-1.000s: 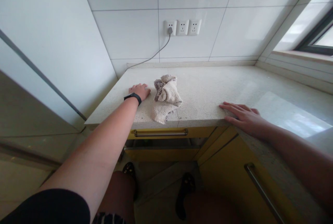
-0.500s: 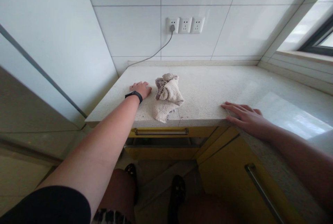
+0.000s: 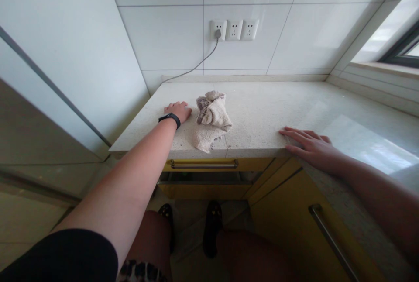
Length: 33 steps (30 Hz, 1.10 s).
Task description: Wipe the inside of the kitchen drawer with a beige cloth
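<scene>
My left hand (image 3: 178, 110), with a black band on the wrist, rests palm down on the pale speckled countertop (image 3: 258, 111). Its fingers are partly foreshortened but look apart, and nothing shows in them. Just to the right of it lies a crumpled beige cloth (image 3: 213, 120) with a darker patch, one end reaching the counter's front edge; a small gap separates hand and cloth. Over at the inner corner of the counter, my right hand (image 3: 309, 146) lies flat with fingers stretched out, holding nothing.
Below the counter is a yellow drawer front (image 3: 203, 165) with a metal handle, and a lower drawer (image 3: 203, 191) stands pulled out. A yellow cabinet door (image 3: 284, 212) is at the right. A grey plug (image 3: 218, 33) sits in the left wall socket, its cord running left.
My foot on the right side has shifted forward and a little left on the floor. Both hands and the cloth stay where they were; the view tilts slightly.
</scene>
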Available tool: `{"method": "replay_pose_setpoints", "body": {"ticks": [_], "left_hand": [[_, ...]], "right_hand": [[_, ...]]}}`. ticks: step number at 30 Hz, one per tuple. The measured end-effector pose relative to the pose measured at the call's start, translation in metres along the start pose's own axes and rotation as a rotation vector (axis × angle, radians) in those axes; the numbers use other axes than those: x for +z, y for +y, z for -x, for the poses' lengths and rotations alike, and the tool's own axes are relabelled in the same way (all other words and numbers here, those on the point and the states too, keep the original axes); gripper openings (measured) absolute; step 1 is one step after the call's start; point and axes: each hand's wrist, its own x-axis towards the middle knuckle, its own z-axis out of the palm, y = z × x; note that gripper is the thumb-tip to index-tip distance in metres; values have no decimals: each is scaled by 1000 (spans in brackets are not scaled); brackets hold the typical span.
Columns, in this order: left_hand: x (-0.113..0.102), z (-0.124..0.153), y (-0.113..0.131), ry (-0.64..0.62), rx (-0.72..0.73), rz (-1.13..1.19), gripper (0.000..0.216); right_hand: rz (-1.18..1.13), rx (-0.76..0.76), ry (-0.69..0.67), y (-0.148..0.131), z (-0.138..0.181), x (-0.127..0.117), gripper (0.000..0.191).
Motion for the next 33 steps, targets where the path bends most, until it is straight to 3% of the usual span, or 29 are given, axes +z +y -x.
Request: {"method": "replay_pose_setpoints", "body": {"ticks": [33], "left_hand": [[0,-1,0,3,-10,16,57]], "right_hand": [[11,4,-10,0,1,-1,70]]}}
